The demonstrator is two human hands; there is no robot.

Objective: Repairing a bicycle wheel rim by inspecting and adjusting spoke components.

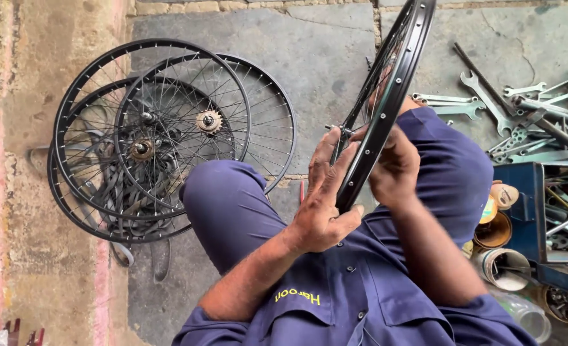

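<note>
Between the knees, both hands grip an upright black rim: left hand with fingers spread along its spokes and thumb hooked at the edge, right hand curled around the other side. Stacked wheels lie on the floor left; wrenches and a blue toolbox lie right.

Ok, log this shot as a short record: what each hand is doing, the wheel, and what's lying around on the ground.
left hand: grips the near edge of the black rim, fingers spread over the spokes
right hand: holds the rim from the other side
rim: upright, edge-on, between the knees
stack of wheels: flat on the ground, left of the legs
spanners: scattered on the ground, right
blue toolbox: right, open, tools inside
</note>
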